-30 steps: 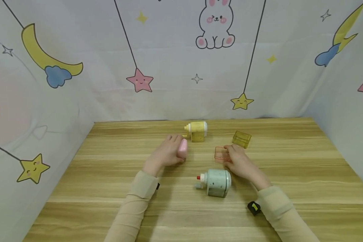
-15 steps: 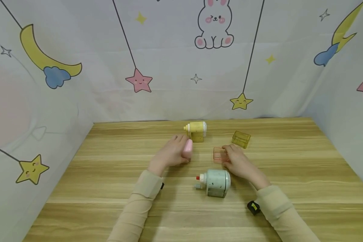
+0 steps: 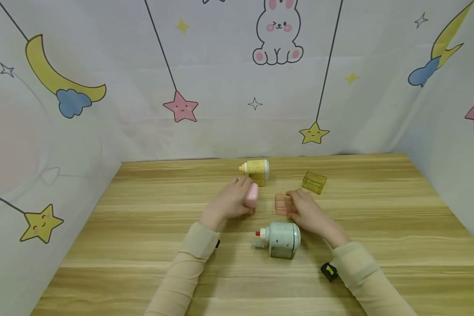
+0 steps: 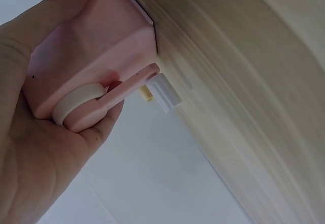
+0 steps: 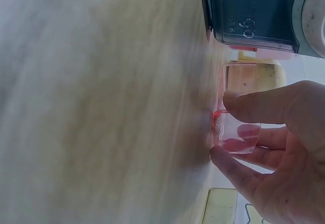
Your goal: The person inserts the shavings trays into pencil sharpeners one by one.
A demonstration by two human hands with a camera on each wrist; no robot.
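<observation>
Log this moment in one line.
left hand: holds pink sharpener | right hand: holds clear red box | green sharpener: on table

head cam high, fwd/down over table (image 3: 118, 250); wrist cams v. close, tilted, all prob. sharing it.

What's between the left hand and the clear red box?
In the head view, the pink sharpener, gripped by the left hand, then a bare strip of table before the red box.

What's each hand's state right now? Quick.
Left hand: closed, holding the pink crank sharpener.
Right hand: closed, gripping the clear pink tray between thumb and fingers.
</observation>
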